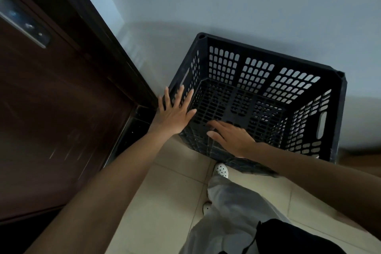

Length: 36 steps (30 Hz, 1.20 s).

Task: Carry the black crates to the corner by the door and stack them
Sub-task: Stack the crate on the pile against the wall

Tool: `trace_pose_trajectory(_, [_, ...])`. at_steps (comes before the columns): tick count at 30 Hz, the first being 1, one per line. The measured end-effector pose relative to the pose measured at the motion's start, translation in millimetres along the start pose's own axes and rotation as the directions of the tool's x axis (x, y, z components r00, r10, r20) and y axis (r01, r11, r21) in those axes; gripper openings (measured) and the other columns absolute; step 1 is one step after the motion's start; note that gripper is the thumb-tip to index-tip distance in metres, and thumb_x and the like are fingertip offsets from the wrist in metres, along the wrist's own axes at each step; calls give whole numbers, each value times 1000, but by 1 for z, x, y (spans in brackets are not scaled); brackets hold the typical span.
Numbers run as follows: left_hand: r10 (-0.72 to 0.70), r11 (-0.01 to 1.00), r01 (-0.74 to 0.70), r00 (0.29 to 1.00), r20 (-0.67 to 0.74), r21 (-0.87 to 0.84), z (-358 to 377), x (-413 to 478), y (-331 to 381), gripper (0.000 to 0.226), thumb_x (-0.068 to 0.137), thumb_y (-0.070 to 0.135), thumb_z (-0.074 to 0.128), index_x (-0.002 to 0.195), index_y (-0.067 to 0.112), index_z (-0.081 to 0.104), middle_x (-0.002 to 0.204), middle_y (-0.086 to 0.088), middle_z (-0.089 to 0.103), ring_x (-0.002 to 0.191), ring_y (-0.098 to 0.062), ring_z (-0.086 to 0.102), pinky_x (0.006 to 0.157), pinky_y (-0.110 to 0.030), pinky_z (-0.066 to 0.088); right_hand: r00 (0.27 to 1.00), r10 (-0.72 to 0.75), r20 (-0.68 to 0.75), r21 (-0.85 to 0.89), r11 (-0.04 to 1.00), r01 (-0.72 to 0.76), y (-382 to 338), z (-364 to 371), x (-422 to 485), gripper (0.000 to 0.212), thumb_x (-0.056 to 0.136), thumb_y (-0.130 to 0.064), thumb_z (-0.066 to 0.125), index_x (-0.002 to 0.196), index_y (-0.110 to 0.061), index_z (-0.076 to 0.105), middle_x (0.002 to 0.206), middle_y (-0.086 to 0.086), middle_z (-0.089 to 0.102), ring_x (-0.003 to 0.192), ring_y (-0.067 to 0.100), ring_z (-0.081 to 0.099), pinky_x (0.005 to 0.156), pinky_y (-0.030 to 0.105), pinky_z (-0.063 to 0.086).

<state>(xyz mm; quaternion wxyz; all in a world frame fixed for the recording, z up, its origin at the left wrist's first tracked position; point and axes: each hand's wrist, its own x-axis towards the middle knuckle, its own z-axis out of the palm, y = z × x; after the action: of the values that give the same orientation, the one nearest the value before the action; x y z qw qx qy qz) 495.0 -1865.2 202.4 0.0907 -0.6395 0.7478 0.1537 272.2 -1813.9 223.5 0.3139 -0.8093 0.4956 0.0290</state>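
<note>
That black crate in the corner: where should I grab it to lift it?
Hook fingers through the left slot and right slot in the crate's side walls, one hand from each outer side; the mesh holes look too small.

black crate (257, 97) | perforated walls, open top, empty | upright in corner beside door

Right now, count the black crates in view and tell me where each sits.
1. The black crate stands open side up in the corner between door and wall, with the left hand and right hand open at its near edge. Any crate beneath it would be hidden.
</note>
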Motion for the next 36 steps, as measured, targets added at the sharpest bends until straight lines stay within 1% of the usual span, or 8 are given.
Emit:
trace_pose_trajectory(5, [58, 997, -53, 994, -90, 51, -9, 14, -6, 70, 99, 59, 21, 153, 33, -15, 161, 1, -24, 148, -36, -18, 119, -59, 1, 987, -4, -162, 55, 998, 13, 31, -45, 64, 39, 102, -41, 33, 137, -23, 39, 138, 2, 49, 127, 24, 46, 100, 42, 43])
trace_pose_trajectory(8, [56, 998, -55, 991, -122, 14, -26, 43, -13, 71, 100, 54, 27, 153, 32, -13, 162, 0, -20, 149, -36, -10, 120, -57, 10, 939, 35, -343, -11, 999, -41, 56, -86, 103, 40, 100, -29, 42, 138, -21, 38, 142, 4, 45, 133, 25, 40, 105, 45, 40])
trace_pose_trajectory(11, [37, 998, -44, 989, -145, -41, -44, 80, -10, 73, 100, 50, 32, 154, 30, -13, 163, -3, -17, 150, -35, -7, 120, -53, 13, 903, 79, -423, -58, 992, -114, 77, -127, 132, 46, 96, -20, 44, 142, -17, 36, 145, 7, 42, 136, 28, 35, 108, 47, 35])
trace_pose_trajectory(16, [64, 992, -79, 987, -148, -95, -61, 126, -11, 82, 99, 40, 45, 154, 28, -14, 163, -5, -11, 150, -33, -1, 118, -49, 18, 927, 102, -361, -189, 965, -180, 103, -156, 157, 58, 95, -21, 46, 148, -13, 26, 148, 11, 37, 137, 32, 32, 111, 46, 29])
trace_pose_trajectory(20, [164, 985, -169, 980, -108, -31, -67, 161, -23, 86, 97, 30, 52, 154, 27, -13, 163, -6, -11, 151, -31, -2, 119, -50, 25, 934, 138, -328, -162, 966, -200, 111, -161, 174, 59, 96, -23, 45, 150, -12, 23, 152, 10, 31, 137, 34, 33, 112, 46, 28])
trace_pose_trajectory(25, [295, 955, -293, 936, -191, 39, -79, 205, -17, 84, 94, 14, 54, 156, 25, -2, 163, -10, -11, 151, -32, 0, 118, -44, 23, 943, 244, -225, -180, 941, -286, 114, -161, 197, 66, 95, -41, 47, 150, -18, 18, 151, 9, 32, 136, 34, 34, 109, 50, 27])
trace_pose_trajectory(29, [385, 919, -394, 883, -268, 23, -74, 214, -10, 80, 89, 10, 59, 155, 24, 16, 164, -9, 0, 151, -33, 2, 117, -44, 30, 924, 296, -241, -206, 915, -346, 113, -157, 204, 72, 88, -42, 55, 147, -22, 21, 150, 5, 29, 135, 32, 33, 105, 50, 29])
trace_pose_trajectory(36, [405, 897, -437, 871, -278, -63, -72, 215, -12, 90, 89, 10, 60, 156, 27, 3, 164, -7, -4, 151, -32, -2, 118, -46, 29, 897, 327, -299, -261, 876, -406, 109, -150, 208, 80, 80, -38, 62, 146, -24, 19, 156, 1, 18, 140, 30, 26, 106, 52, 28])
